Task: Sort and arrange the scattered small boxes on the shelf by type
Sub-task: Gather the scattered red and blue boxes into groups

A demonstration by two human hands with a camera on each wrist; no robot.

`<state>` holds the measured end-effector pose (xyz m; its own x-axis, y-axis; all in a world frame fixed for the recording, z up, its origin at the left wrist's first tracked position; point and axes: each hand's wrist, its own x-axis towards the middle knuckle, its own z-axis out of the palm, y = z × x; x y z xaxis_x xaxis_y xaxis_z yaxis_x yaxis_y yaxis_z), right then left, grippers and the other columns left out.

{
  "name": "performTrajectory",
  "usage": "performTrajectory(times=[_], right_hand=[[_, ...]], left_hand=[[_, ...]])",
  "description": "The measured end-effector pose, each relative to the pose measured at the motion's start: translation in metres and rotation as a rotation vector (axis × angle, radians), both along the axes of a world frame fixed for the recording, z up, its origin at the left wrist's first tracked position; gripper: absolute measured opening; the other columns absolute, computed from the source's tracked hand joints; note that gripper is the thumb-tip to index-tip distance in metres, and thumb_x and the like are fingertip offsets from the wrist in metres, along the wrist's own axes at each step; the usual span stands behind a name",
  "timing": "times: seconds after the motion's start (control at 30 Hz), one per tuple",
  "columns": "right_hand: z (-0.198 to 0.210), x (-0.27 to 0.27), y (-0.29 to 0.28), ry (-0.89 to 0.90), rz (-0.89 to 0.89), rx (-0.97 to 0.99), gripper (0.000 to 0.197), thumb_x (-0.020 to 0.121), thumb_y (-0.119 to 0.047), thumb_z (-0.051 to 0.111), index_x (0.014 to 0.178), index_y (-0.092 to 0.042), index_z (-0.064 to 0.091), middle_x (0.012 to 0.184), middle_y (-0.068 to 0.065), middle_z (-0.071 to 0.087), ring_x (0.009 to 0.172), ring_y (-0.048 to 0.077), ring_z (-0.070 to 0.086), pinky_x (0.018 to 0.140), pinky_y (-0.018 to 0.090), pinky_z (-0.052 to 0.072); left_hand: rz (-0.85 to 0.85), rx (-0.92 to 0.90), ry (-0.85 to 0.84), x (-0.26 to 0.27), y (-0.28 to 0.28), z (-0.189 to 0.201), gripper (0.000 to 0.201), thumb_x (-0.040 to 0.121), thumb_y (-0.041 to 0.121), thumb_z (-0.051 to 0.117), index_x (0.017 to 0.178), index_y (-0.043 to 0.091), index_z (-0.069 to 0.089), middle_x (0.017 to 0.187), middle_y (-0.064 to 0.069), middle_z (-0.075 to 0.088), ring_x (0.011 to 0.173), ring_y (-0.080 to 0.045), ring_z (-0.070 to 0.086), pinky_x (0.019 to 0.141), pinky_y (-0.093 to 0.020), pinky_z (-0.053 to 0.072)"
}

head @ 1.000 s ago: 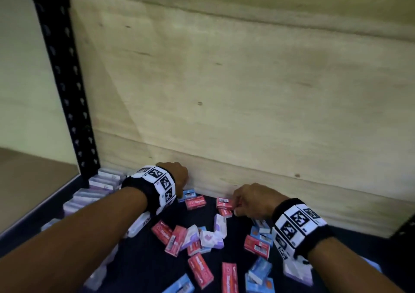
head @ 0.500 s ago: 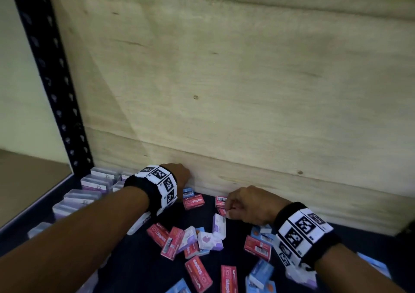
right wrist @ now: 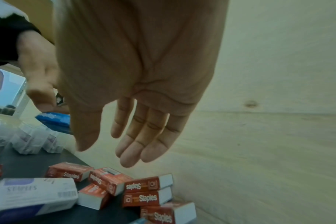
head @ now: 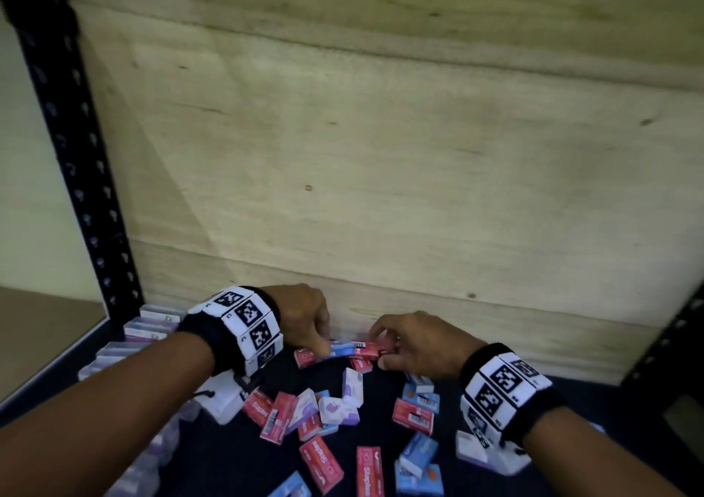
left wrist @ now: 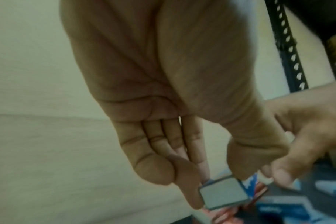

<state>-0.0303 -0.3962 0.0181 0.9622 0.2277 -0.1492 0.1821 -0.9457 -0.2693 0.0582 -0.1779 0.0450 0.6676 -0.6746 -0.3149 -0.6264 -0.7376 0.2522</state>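
Note:
My left hand pinches a small blue staple box between thumb and fingers, just above the dark shelf near the back wall. The left wrist view shows the blue box end-on in that pinch. My right hand hovers beside it over red staple boxes. In the right wrist view the right hand hangs with straight, relaxed fingers and holds nothing, above red boxes stacked against the wall.
Mixed red, blue and lavender boxes lie scattered on the shelf in front of my hands. A row of lavender-white boxes stands at the left by the black upright post. A plywood back panel closes the rear.
My left hand has moved right from the back-left corner toward the middle and now holds the blue box. The right hand shifted slightly toward the wall beside the red boxes.

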Motion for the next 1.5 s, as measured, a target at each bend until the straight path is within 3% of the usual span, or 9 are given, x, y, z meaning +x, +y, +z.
performTrajectory(times=[0.23, 0.4, 0.53, 0.73, 0.87, 1.0, 1.27, 1.4, 1.5], right_hand=[[0.017, -0.034, -0.004, -0.053, 0.068, 0.103, 0.030, 0.084, -0.041, 0.074, 0.112, -0.033, 0.069, 0.094, -0.012, 0.071, 0.082, 0.006, 0.064, 0.079, 0.032, 0.053], [0.027, -0.059, -0.022, -0.110, 0.080, 0.048, 0.024, 0.089, -0.041, 0.067, 0.112, -0.036, 0.072, 0.091, -0.014, 0.068, 0.081, 0.007, 0.063, 0.074, 0.033, 0.052], [0.025, -0.076, -0.047, -0.025, -0.003, -0.024, 0.020, 0.092, -0.041, 0.063, 0.105, -0.030, 0.072, 0.090, -0.009, 0.068, 0.081, 0.011, 0.062, 0.075, 0.033, 0.052], [0.003, -0.098, -0.124, 0.169, -0.460, -0.180, 0.026, 0.085, -0.034, 0.058, 0.062, -0.021, 0.056, 0.074, -0.002, 0.065, 0.065, 0.014, 0.058, 0.064, 0.026, 0.044], [-0.016, -0.110, -0.154, 0.290, -0.710, -0.091, 0.024, 0.089, -0.020, 0.060, 0.065, -0.018, 0.059, 0.066, -0.002, 0.063, 0.053, 0.009, 0.055, 0.051, 0.018, 0.043], [-0.026, -0.113, -0.157, 0.374, -0.854, 0.108, 0.024, 0.092, -0.011, 0.058, 0.068, -0.010, 0.063, 0.064, 0.005, 0.061, 0.047, 0.016, 0.056, 0.039, 0.016, 0.040], [-0.024, -0.115, -0.156, 0.304, -0.851, -0.020, 0.021, 0.085, -0.029, 0.060, 0.072, -0.013, 0.066, 0.065, 0.001, 0.065, 0.058, 0.017, 0.062, 0.051, 0.020, 0.045], [-0.018, -0.113, -0.147, 0.289, -0.812, -0.232, 0.032, 0.087, -0.040, 0.060, 0.099, -0.011, 0.065, 0.098, 0.007, 0.064, 0.084, 0.023, 0.057, 0.070, 0.025, 0.045], [-0.011, -0.101, -0.124, 0.190, -0.711, -0.193, 0.030, 0.093, -0.041, 0.052, 0.088, -0.013, 0.059, 0.095, 0.006, 0.063, 0.084, 0.023, 0.058, 0.072, 0.029, 0.045]], left_hand=[[-0.055, -0.129, 0.154, -0.034, -0.021, 0.017, 0.022, 0.075, 0.031, 0.071, 0.095, 0.025, 0.078, 0.089, 0.005, 0.075, 0.077, -0.007, 0.063, 0.077, -0.027, 0.052], [-0.045, -0.248, 0.307, -0.056, -0.034, 0.018, 0.018, 0.082, 0.019, 0.066, 0.094, 0.013, 0.078, 0.064, 0.008, 0.068, 0.057, -0.004, 0.057, 0.062, -0.018, 0.049], [-0.012, -0.301, 0.279, -0.075, -0.039, 0.002, 0.025, 0.085, 0.022, 0.070, 0.109, 0.016, 0.072, 0.093, -0.002, 0.075, 0.074, -0.009, 0.065, 0.073, -0.023, 0.053], [-0.200, 0.017, 0.024, -0.114, -0.032, -0.034, 0.032, 0.089, 0.026, 0.065, 0.121, 0.022, 0.065, 0.119, 0.004, 0.067, 0.106, -0.014, 0.062, 0.088, -0.021, 0.045], [-0.195, 0.086, 0.013, -0.128, -0.030, -0.046, 0.038, 0.089, 0.018, 0.063, 0.126, 0.023, 0.060, 0.127, 0.000, 0.060, 0.113, -0.020, 0.058, 0.095, -0.032, 0.047], [-0.171, 0.091, 0.029, -0.129, -0.031, -0.046, 0.047, 0.088, 0.018, 0.066, 0.133, 0.023, 0.054, 0.133, 0.000, 0.056, 0.117, -0.020, 0.056, 0.094, -0.028, 0.044], [-0.170, 0.140, 0.083, -0.121, -0.035, -0.041, 0.057, 0.084, 0.025, 0.074, 0.136, 0.025, 0.050, 0.136, 0.002, 0.054, 0.120, -0.018, 0.054, 0.099, -0.030, 0.046], [-0.176, 0.130, 0.090, -0.117, -0.034, -0.041, 0.058, 0.080, 0.028, 0.078, 0.133, 0.023, 0.054, 0.134, 0.000, 0.056, 0.119, -0.017, 0.055, 0.098, -0.029, 0.047], [-0.186, 0.143, 0.086, -0.115, -0.037, -0.042, 0.058, 0.080, 0.029, 0.078, 0.133, 0.021, 0.054, 0.133, -0.001, 0.056, 0.119, -0.018, 0.055, 0.097, -0.030, 0.047]])
